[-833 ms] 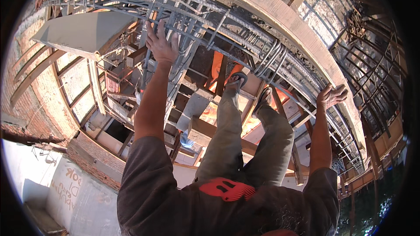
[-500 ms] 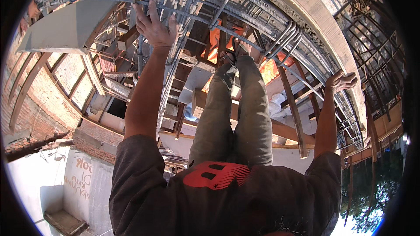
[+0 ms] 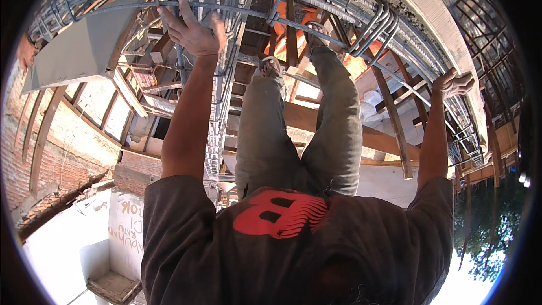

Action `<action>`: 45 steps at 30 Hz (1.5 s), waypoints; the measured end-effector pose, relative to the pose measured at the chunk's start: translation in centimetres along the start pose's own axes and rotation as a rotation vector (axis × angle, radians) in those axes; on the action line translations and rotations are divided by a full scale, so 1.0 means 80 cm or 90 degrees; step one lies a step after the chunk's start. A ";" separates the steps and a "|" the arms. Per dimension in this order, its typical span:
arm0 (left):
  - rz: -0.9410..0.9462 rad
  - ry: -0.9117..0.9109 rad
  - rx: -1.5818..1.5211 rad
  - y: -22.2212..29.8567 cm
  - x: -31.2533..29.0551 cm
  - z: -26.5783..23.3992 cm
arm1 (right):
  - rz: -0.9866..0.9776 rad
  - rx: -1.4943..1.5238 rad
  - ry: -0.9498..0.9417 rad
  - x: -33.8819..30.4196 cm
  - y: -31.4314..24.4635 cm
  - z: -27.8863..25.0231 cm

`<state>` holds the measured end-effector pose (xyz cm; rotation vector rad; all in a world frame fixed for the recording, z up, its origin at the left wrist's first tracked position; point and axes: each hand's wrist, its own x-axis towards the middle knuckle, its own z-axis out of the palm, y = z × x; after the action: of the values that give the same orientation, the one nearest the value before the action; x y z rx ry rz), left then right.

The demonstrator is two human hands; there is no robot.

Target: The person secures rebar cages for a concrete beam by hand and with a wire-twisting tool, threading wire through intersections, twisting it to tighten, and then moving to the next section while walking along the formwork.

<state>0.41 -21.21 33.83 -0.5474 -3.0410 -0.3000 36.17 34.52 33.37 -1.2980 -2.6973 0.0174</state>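
Observation:
My left hand [image 3: 195, 35] is raised at the upper left, fingers spread and fingertips touching a long steel rebar [image 3: 243, 8] of the reinforcement cage. Beside that hand, more bars run lengthwise and crosswise, tied with bent stirrups [image 3: 377, 29]. At the right, my right hand [image 3: 453, 83] is curled over the inner edge of a long wooden formwork board [image 3: 446, 28], its fingers bent on the wood. Both arms are stretched out wide. My legs reach forward between the hands, and my feet are apart among timbers below the cage.
Timber props [image 3: 393, 121] and a wide beam [image 3: 384, 140] cross under the cage. Orange sheeting [image 3: 355, 66] shows far below. A grey panel [image 3: 84, 48] and a brick wall [image 3: 73, 147] stand left. More rebar [image 3: 485, 34] lies beyond the board.
My feet have parted, the left one shifting left and nearer. Both hands keep their places on the rebar and the board while the view has shifted slightly.

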 end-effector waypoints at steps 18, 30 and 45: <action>0.079 0.050 0.036 0.003 -0.005 -0.003 | -0.034 0.033 0.136 0.000 0.005 0.020; 0.021 0.083 0.006 0.012 -0.013 -0.007 | -0.021 0.027 0.220 0.001 0.003 0.032; -0.053 0.094 0.058 0.023 -0.015 -0.002 | 0.037 -0.041 0.004 0.018 -0.034 -0.035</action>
<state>2.22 -19.96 34.27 -0.3768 -2.9221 -0.1943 33.56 33.78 36.49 -1.3910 -2.6751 -0.0677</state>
